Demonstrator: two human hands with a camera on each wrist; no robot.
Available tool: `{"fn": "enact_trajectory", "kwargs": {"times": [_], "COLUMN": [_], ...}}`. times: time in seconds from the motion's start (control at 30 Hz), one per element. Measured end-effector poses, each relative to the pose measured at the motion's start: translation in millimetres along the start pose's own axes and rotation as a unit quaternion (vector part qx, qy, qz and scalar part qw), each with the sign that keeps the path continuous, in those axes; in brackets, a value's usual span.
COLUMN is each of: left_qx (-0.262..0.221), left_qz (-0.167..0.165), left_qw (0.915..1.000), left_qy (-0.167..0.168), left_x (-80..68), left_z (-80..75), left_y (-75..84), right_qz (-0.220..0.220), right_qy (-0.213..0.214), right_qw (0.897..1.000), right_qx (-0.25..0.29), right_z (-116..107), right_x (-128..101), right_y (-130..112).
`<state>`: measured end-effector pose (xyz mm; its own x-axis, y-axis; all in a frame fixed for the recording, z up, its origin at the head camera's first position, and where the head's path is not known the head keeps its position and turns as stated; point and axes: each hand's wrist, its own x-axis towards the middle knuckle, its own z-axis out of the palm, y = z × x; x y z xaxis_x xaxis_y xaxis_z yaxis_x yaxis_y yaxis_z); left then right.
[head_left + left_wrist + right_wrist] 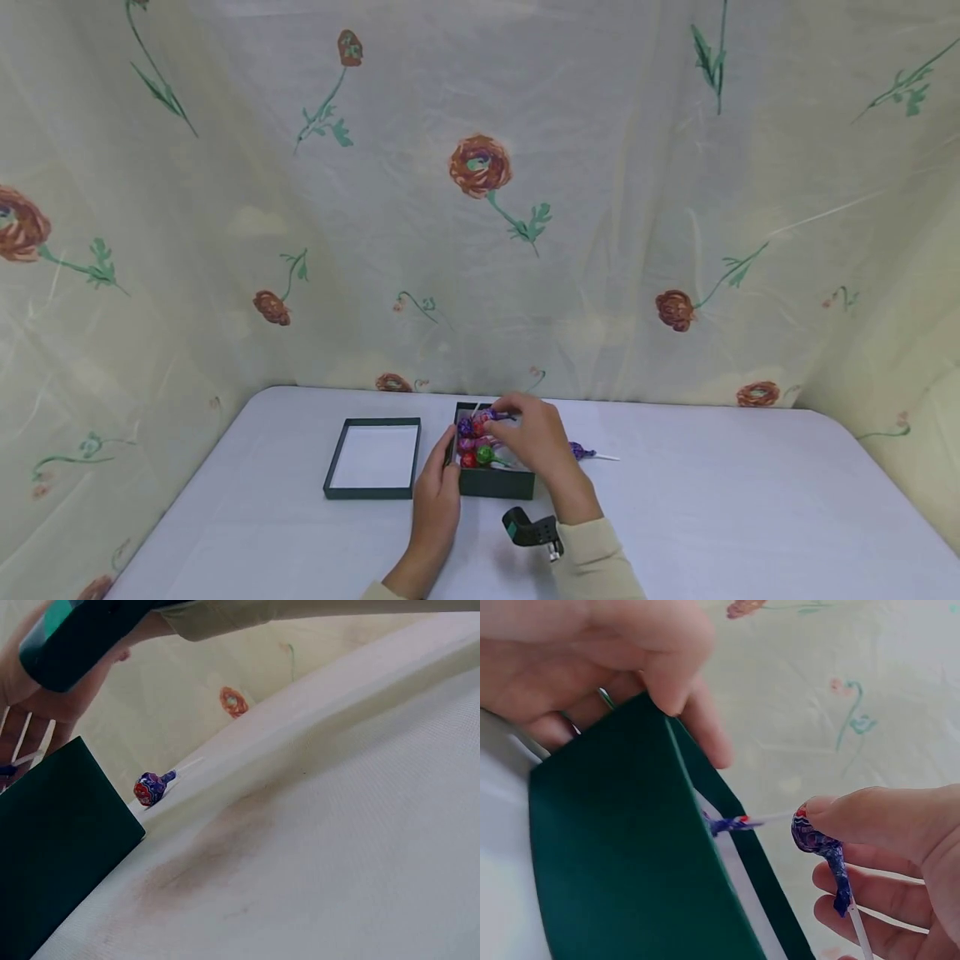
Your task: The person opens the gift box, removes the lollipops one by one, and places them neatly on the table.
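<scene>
The left hand (pixel 437 492) is gripping the near left corner of the dark green box (pixel 497 482), its fingers (pixel 671 671) curling over the rim. The right hand (pixel 534 440) is reaching over the box, its fingers (pixel 870 817) pinching 1 purple-wrapped lollipop (pixel 815 836) just above the box's open top. The box is sitting on the white surface (pixel 712 500) and is holding several lollipops (pixel 477 442) in purple, red and green wrappers. Just to its left the box lid (pixel 373 457) is lying upturned. Another purple lollipop (pixel 582 452) is lying on the surface to the right of the box, beside the right hand.
</scene>
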<state>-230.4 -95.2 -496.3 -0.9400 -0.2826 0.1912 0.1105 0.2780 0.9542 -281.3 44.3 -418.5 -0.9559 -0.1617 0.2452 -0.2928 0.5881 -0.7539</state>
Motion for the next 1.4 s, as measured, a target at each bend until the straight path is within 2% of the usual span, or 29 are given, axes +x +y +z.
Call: {"fn": "enact_trajectory", "kwargs": {"times": [0.13, 0.37, 0.8, 1.07, 1.4], "left_qx": [0.001, -0.004, -0.009, -0.024, -0.014], "left_qz": [-0.002, -0.006, 0.002, -0.011, -0.002], "left_qw": [1.0, 1.0, 0.9999, 0.9996, 0.9999], "left_qy": [0.0, 0.0, 0.004, -0.008, -0.004], "left_x": [-0.3, -0.3, -1.8, -2.8, -0.3], "left_z": [-0.3, 0.9, -0.9, 1.2, -0.6], "left_y": [-0.1, 2.4, 3.8, 1.8, 0.7], "right_qz": [0.01, 0.004, 0.025, 0.033, 0.038], "right_qy": [0.004, 0.016, -0.015, -0.007, 0.002], "right_qw": [1.0, 1.0, 0.999, 0.999, 0.999], "right_qx": [0.006, 0.019, -0.028, -0.037, -0.027], "right_z": [-5.4, -21.3, -49.2, -51.7, -54.3], "right_x": [1.1, 1.8, 0.9, -3.2, -1.0], "right_y": [3.8, 12.5, 30.7, 43.9, 51.5]}}
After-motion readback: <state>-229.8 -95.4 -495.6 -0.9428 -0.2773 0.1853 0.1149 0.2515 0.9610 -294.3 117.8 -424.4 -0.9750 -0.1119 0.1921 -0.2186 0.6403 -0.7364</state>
